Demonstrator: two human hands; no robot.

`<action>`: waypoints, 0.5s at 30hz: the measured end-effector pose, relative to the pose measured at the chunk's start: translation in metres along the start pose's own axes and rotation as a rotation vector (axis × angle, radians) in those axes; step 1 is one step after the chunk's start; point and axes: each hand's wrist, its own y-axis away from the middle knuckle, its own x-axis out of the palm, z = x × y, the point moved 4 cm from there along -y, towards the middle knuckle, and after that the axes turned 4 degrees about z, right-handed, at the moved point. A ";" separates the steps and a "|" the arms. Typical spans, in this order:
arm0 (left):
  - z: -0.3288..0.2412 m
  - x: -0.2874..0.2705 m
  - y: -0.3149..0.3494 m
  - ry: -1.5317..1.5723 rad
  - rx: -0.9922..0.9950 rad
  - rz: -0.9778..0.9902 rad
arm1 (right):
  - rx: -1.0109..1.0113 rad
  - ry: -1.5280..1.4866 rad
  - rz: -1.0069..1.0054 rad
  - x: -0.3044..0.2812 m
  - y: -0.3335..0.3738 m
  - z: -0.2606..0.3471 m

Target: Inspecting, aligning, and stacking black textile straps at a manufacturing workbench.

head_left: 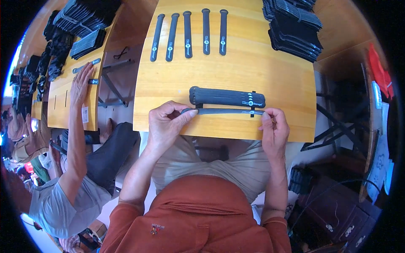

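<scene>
My left hand [168, 123] pinches the left end of a narrow dark grey strap [223, 111] with a small pale print. My right hand [274, 128] pinches its other end, so the strap lies stretched level near the table's front edge. Just beyond it rests a neat stack of like grey straps [223, 96], laid sideways with the prints at the right. Two short black bands [200, 106] run beneath the stack, one near each end. Farther back, several single grey straps [187, 34] lie in a spaced row, rounded ends pointing away.
The wooden table [236, 71] carries tall piles of bundled dark straps [295, 36] at its far right. On the left, a co-worker's hand [82, 80] touches a strap on another table [63, 114]. Dark drawers [337, 211] stand at the lower right.
</scene>
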 end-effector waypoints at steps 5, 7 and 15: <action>0.000 -0.001 -0.007 -0.048 -0.103 0.037 | -0.119 0.126 -0.070 0.001 -0.006 -0.007; -0.002 0.000 -0.011 0.006 -0.112 0.102 | -0.133 0.153 -0.074 0.001 -0.009 -0.004; -0.010 -0.001 -0.026 -0.103 -0.093 0.163 | -0.227 0.270 -0.117 0.005 -0.017 -0.004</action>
